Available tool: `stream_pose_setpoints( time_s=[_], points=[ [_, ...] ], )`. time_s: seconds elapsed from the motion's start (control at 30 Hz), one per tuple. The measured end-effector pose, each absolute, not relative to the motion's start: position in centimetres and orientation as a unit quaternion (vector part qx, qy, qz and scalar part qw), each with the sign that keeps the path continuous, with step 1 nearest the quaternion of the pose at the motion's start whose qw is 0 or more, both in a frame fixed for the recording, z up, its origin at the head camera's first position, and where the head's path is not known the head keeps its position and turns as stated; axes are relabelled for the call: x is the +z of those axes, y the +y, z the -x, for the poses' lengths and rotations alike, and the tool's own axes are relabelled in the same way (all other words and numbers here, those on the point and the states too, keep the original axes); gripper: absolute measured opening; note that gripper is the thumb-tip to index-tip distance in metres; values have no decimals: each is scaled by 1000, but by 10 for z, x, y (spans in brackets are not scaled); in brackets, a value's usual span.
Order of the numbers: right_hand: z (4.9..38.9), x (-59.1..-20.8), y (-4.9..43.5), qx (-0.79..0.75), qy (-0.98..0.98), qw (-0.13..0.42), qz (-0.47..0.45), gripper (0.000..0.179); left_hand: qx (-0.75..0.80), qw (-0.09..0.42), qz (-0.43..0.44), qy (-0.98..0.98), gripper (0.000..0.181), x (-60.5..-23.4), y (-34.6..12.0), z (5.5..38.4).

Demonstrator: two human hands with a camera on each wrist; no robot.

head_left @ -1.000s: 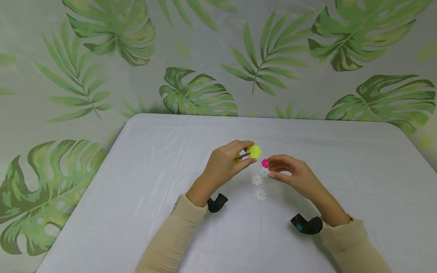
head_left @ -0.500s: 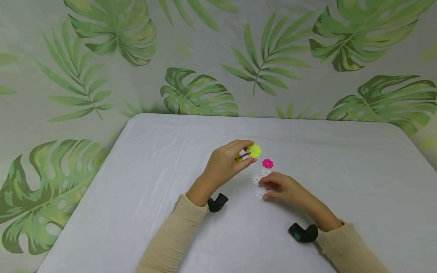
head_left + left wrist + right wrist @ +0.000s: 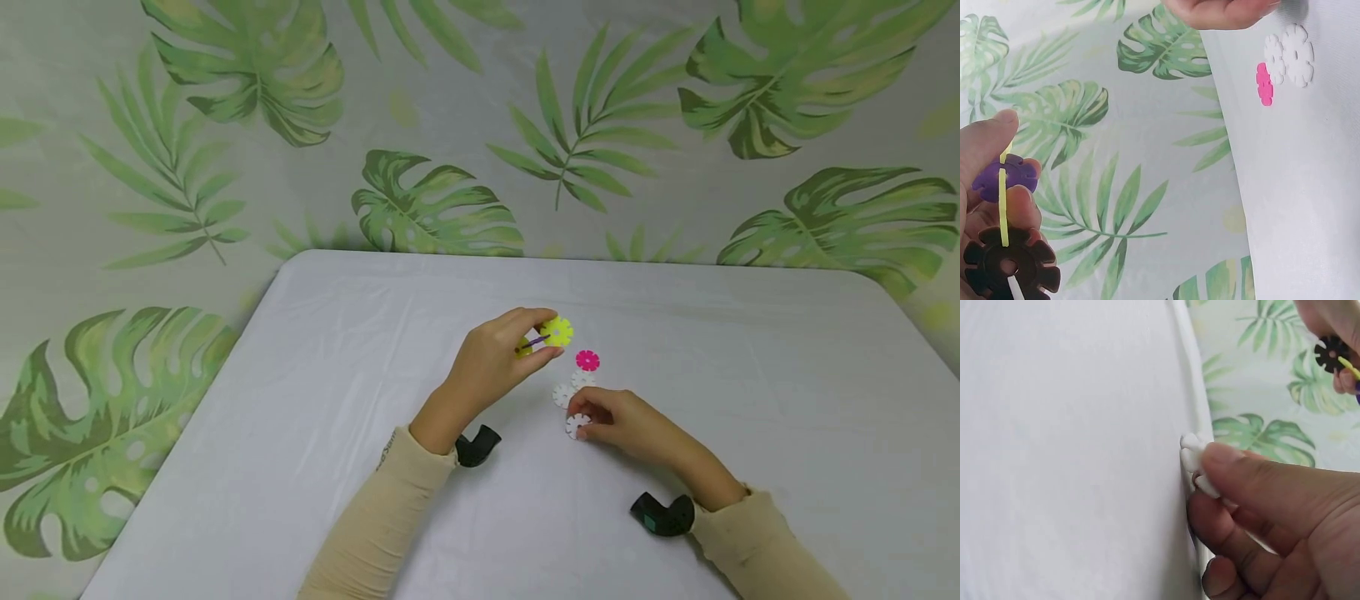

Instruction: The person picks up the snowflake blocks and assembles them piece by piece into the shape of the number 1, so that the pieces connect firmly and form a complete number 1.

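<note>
My left hand holds a small assembly of notched plastic discs above the table. A yellow disc faces up from it; in the left wrist view a purple disc and a dark disc slot together with a thin yellow one seen edge-on, and a white edge juts from the dark disc. Thumb and fingers of my right hand pinch a white notched disc close over the table. Beyond that hand lie a pink disc and two white discs, the latter overlapping in view.
The table wears a white cloth, its far edge against a leaf-print backdrop. Black wrist cameras sit at both sleeve cuffs, the right one low over the cloth.
My right hand has left the pink disc on the table, moved down toward the nearest white disc and now pinches it, tilted up. My left hand keeps its place and its hold.
</note>
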State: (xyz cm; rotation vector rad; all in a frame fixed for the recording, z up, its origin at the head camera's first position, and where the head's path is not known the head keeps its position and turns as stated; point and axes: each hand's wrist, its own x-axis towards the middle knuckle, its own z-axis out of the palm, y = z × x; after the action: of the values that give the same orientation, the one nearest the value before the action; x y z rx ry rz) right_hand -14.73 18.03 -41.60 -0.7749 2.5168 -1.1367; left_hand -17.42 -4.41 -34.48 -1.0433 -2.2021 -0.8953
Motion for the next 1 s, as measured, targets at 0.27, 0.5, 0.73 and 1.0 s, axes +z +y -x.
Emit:
stream_pose_setpoints(
  time_s=[0.27,0.5,0.73,1.0],
  points=[
    [153,-395,187,-423,871,97,230,23,-330,265,389,-818,37,-346,-44,175],
    [160,-373,189,-453,859,-5,237,24,-332,261,390,-818,36,-346,-44,174],
    [162,-356,185,-465,849,-76,241,23,-330,259,391,-819,37,-346,-43,174],
    [164,-341,180,-491,825,-124,250,19,-331,251,392,-821,37,-345,-43,173]
  ],
)
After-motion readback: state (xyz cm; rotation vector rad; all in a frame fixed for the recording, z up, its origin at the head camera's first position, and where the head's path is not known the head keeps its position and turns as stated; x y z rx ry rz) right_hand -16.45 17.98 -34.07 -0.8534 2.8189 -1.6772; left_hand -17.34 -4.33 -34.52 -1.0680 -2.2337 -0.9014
